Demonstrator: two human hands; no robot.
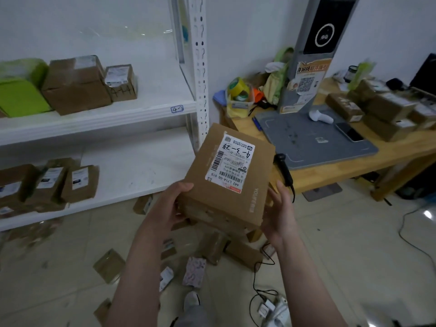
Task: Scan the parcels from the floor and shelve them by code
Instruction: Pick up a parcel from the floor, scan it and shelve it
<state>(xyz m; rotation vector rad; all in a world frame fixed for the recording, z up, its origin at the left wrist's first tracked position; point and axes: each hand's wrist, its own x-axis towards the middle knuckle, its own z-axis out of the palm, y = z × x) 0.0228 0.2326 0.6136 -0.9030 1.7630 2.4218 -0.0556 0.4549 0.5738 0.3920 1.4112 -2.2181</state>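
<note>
The big white shelf (141, 114) stands on the left with brown parcels on two levels. A wooden worktop (354, 166) is on the right.

Between them, up in the air over the floor, is the brown box (226, 185). It is cardboard with flat sides and sharp corners, so it looks stiff and not slippery. It is wide for one hand and may be a bit heavy. Holding it on two opposite sides, with fingers under the bottom, seems best.

Both arms reach forward. The left hand (165, 208) grips the near left corner, thumb on top and fingers curled below. The right hand (278, 213) cups the right side, thumb up along the edge. Its fingers are hidden under the box.

The white label (230, 164) on top faces up. Its hand-written code looks like 4-3-24.
</note>
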